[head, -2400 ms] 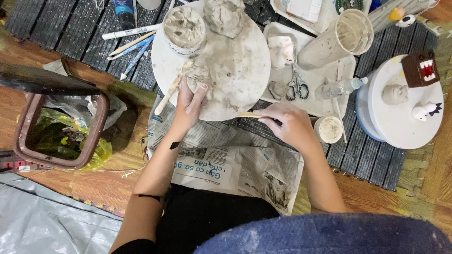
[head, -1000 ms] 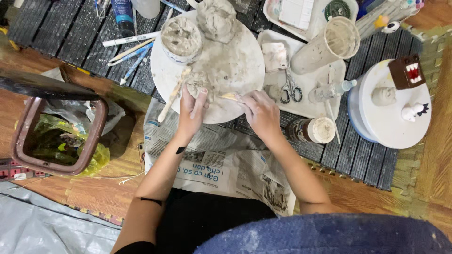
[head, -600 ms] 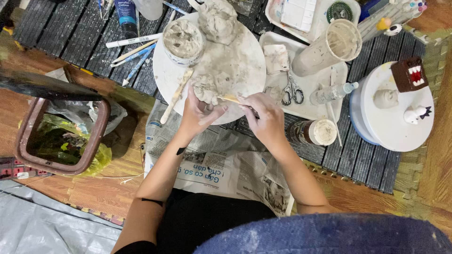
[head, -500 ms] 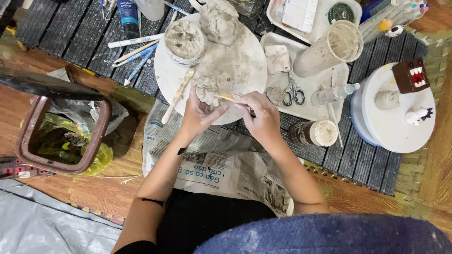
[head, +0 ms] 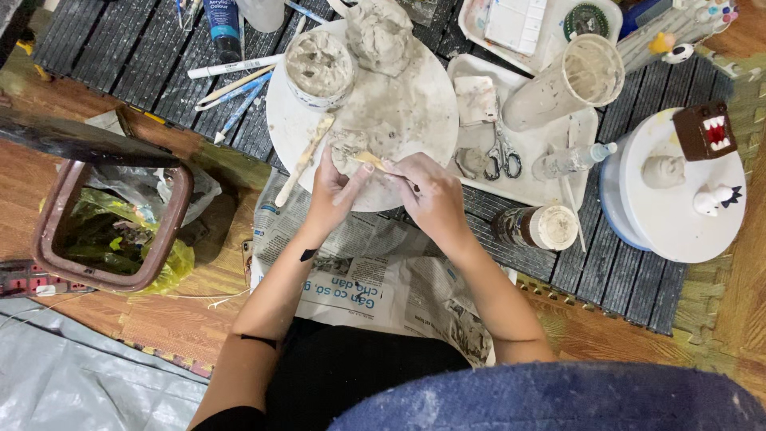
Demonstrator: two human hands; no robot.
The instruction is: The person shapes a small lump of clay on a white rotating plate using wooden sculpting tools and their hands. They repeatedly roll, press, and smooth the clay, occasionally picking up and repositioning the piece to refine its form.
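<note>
Fingers of my right hand (head: 431, 195) have drawn in from the side, still pinching the wooden stick (head: 381, 164) against the clay lump (head: 348, 152) my left hand (head: 333, 195) grips, shaping underway.

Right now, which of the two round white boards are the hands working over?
The clay-smeared round board, under the left hand and right hand. The cleaner white turntable at the far right carries small figures, untouched.
</note>
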